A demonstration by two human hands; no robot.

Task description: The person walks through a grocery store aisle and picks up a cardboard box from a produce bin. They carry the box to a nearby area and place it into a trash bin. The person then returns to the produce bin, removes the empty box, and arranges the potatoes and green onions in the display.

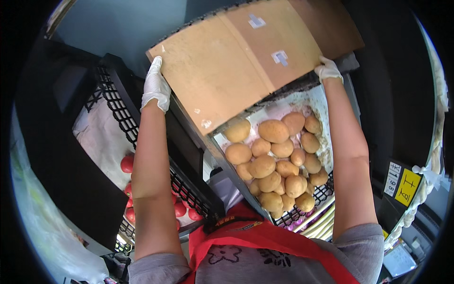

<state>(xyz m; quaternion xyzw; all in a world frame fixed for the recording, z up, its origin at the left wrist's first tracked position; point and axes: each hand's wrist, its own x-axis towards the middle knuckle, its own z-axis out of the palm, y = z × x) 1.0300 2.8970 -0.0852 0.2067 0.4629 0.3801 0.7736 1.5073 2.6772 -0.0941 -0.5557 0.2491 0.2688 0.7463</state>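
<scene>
Two pale labels (268, 39) on tan cardboard box (236, 61), tilted above potatoes (276, 163) in black crate (307, 213); gloved left hand (155, 85) and right hand (327, 70) clamped on its edges.

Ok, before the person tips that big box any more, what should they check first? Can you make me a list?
1. Left hand gripping the cardboard box edge: ok.
2. Right hand gripping the other side: ok.
3. Gloves on both hands: ok.
4. Box over the crate of potatoes, not the tomatoes beside it: ok.
5. Room left in the crate: ok, liner shows at the far end.
6. Anything still inside the box: cannot tell, its opening is hidden.
</scene>
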